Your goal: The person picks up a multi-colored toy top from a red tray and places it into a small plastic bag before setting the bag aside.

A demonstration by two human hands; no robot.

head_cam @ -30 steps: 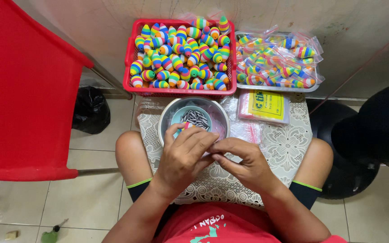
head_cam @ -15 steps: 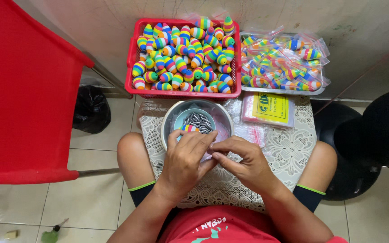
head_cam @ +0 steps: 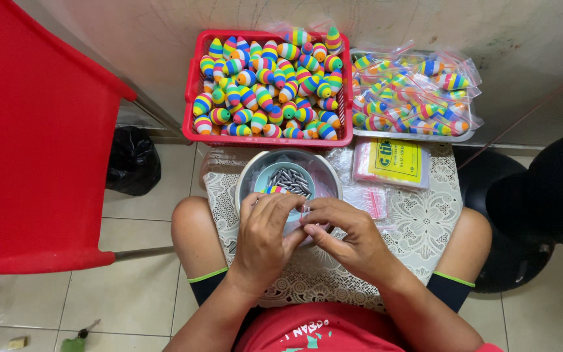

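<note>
My left hand [head_cam: 265, 238] holds a small rainbow-striped float [head_cam: 275, 190] at its fingertips, just over the near rim of a metal bowl [head_cam: 249, 176]. My right hand [head_cam: 346, 234] pinches a small clear plastic bag [head_cam: 304, 212] against the left hand's fingers. Inside the bowl a teal dish holds several small grey metal pieces [head_cam: 289, 181]. Both hands work above a white lace cloth [head_cam: 425, 221] spread over my lap.
A red basket [head_cam: 193, 91] full of rainbow floats stands at the wall, and a metal tray [head_cam: 412, 135] of bagged floats is to its right. A yellow-labelled bag pack [head_cam: 399, 161] lies nearby. A red chair [head_cam: 34, 143] is at my left, a black stool [head_cam: 542, 208] at my right.
The hands have stayed together over the bowl's near rim, the fingers shifting slightly around the float and the bag. The view has moved a little.
</note>
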